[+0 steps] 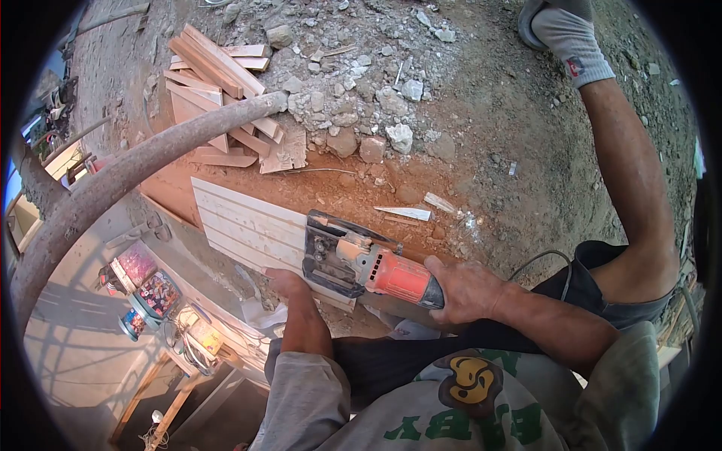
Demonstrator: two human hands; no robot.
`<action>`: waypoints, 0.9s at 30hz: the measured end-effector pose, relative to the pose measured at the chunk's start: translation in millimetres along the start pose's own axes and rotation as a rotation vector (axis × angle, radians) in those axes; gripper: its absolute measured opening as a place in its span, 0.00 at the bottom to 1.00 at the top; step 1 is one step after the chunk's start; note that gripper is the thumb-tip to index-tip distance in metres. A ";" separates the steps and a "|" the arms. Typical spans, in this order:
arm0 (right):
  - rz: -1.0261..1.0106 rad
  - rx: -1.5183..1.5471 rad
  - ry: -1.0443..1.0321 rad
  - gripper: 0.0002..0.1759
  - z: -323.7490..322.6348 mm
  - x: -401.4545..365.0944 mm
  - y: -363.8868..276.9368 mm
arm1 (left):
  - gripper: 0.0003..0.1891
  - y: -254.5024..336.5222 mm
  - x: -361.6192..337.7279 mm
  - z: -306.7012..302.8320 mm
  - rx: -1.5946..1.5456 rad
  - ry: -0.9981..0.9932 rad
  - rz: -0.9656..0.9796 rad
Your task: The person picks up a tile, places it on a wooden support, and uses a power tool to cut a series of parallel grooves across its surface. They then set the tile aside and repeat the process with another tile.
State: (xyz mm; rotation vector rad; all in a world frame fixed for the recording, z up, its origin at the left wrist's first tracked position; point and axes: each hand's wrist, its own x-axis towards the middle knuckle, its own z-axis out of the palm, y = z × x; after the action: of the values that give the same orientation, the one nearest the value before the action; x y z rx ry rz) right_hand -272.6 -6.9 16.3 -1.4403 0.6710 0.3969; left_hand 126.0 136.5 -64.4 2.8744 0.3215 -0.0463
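Head view: nearest the camera are the person's grey shirt [481, 383], printed with green lettering and a yellow-and-brown motif, and dark shorts [383, 364]. The right hand [468, 292] is closed around the rear body of a red power tool [395, 276]. A grey cord [553, 254] loops beside the right forearm. The tool's black base plate [320, 264] is positioned over the right-hand portion of a pale grooved panel [252, 225], which extends leftward from beneath it. The left hand [289, 284] is located at the near edge of the panel, left of the base plate; its fingers are partly hidden, so whether they grip or only rest cannot be told. At lower left, clear tubs [158, 293] contain small items, with a wooden frame [169, 406] below them in the view. Beyond the panel, a pointed white sliver [406, 213] lies on reddish soil. A curved pole [165, 146] extends from the left and crosses in front of stacked wood strips [214, 68]. Broken stones [398, 135] lie to the right of the strips. At upper right, the person's foot wears a grey sock [583, 56]
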 end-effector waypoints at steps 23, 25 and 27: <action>-0.071 0.007 0.023 0.32 -16.1 23.3 -20.8 | 0.45 24.8 -45.3 -14.8 0.340 -0.003 0.302; -0.054 -0.012 -0.016 0.31 -12.0 15.2 -11.2 | 0.45 35.3 -57.0 -19.5 0.197 -0.022 0.199; -0.057 -0.009 -0.011 0.31 -10.1 5.7 -2.9 | 0.46 37.2 -57.6 -20.6 0.189 -0.039 0.173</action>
State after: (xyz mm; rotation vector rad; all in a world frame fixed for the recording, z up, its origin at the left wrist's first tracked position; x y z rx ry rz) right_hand -268.3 -18.0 14.9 -1.4620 0.6185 0.3631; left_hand 78.2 94.2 -32.0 3.0717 0.0623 -0.1066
